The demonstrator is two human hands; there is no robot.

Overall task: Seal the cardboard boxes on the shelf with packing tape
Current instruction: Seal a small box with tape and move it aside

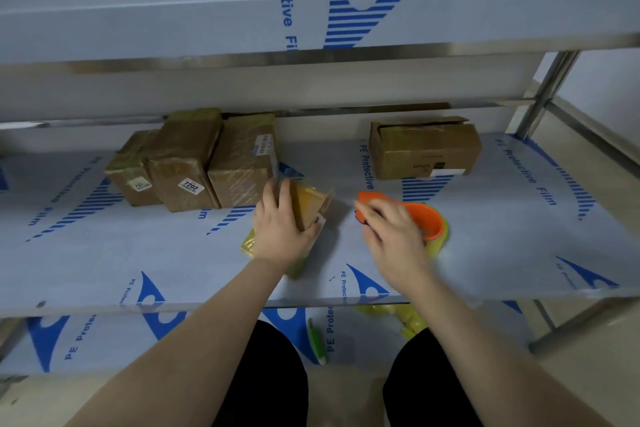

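A small cardboard box (pixel 310 206) wrapped in yellowish tape lies tilted on the middle shelf (pixel 502 239). My left hand (pixel 280 222) grips it from above. My right hand (pixel 393 236) rests on the orange tape dispenser (pixel 427 218) with its yellowish tape roll, flat on the shelf just right of the box. At the back left stand three taped boxes (pixel 187 159), two with white labels. A larger box (pixel 424 147) with a loose top flap sits at the back right.
An upper shelf (pixel 311 17) in blue-printed protective film overhangs close above. Metal posts (pixel 547 90) rise at the right. On the lower shelf lie yellow tape scraps (pixel 405 317) and a green-and-white tool (pixel 317 340). My dark-clothed knees are below.
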